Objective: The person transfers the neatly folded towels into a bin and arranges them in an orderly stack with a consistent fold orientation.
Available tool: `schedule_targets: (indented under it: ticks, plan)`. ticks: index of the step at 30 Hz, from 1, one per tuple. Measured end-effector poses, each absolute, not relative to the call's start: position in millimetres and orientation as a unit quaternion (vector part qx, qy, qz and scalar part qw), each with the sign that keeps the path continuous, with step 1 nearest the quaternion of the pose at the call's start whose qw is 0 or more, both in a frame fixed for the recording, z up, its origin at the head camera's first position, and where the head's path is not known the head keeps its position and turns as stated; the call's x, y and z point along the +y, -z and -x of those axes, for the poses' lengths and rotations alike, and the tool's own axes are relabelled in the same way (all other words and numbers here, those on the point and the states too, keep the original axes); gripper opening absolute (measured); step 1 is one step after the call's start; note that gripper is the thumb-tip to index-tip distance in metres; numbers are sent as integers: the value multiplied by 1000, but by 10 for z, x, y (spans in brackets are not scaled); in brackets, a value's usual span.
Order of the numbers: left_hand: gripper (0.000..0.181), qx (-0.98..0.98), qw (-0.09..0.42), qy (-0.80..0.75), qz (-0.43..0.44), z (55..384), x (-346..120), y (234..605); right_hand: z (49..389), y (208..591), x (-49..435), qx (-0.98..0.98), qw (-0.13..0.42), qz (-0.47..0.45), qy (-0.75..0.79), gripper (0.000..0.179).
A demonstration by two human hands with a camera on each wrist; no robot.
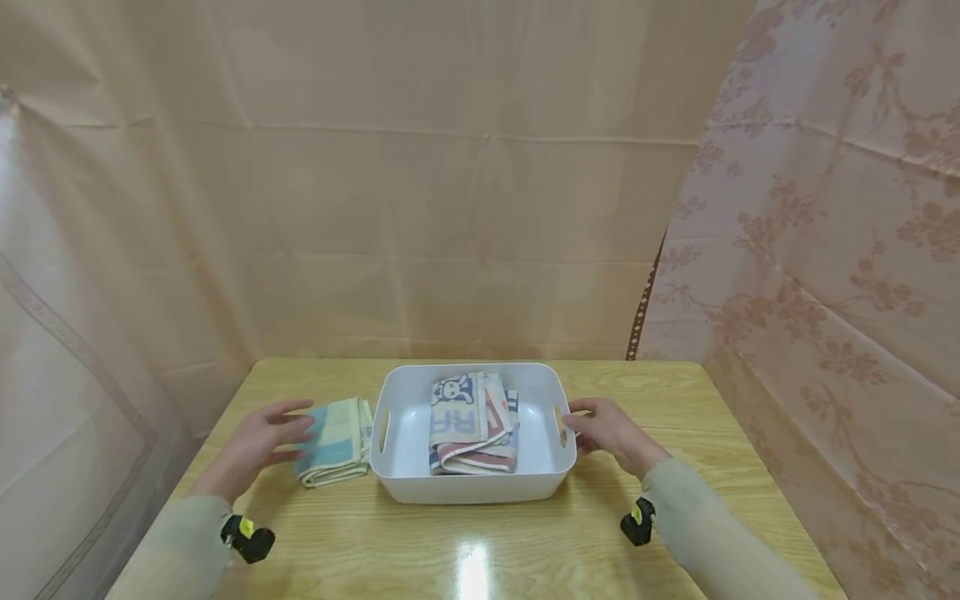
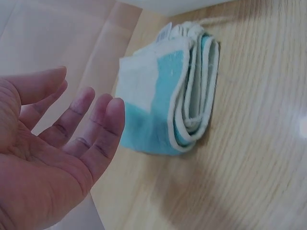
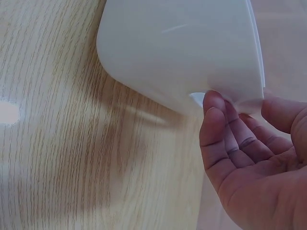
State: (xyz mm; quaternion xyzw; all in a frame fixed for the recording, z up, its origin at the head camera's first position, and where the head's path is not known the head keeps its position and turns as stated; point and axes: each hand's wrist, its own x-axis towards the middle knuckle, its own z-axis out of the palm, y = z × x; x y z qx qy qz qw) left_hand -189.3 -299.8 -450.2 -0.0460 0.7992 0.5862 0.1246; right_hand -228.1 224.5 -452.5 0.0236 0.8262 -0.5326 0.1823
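A white plastic basket (image 1: 472,490) with cut-out handles stands in the middle of the table. Inside it lies a folded towel (image 1: 459,417) with a printed figure and letters. My right hand (image 1: 611,433) holds the basket's right end at the handle; in the right wrist view the thumb is at the rim and curled fingers (image 3: 213,127) are at the handle opening. To the left of the basket lies a folded blue and pale-yellow towel (image 1: 341,442), seen also as a thick folded stack in the left wrist view. My left hand (image 1: 258,442) hovers beside this towel, fingers relaxed, holding nothing.
The wooden table (image 1: 360,542) has a bright light reflection near its front. A beige curtain (image 1: 450,208) hangs behind it, and a flowered curtain (image 1: 840,292) on the right. Each wrist wears a small black camera (image 1: 251,540).
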Motion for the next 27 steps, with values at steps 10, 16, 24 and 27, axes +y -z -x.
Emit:
schedule_targets:
  ticks: [10,16,24,27]
  plan:
    - [71,797,132,-583,90,1859,-3154,4657,2283,4519,2230,823,181,-30,537,45]
    - [69,798,138,-578,103,1855,-3186,4715,2263,4524,2246,820,178,-24,543,43]
    - [66,799,141,-571,123,1877,-3198,4794,2285,4546,2240,825,182,-28,535,45]
    - [66,798,140,-572,129,1882,-3214,4843,2275,4543,2246,822,184,-24,538,44]
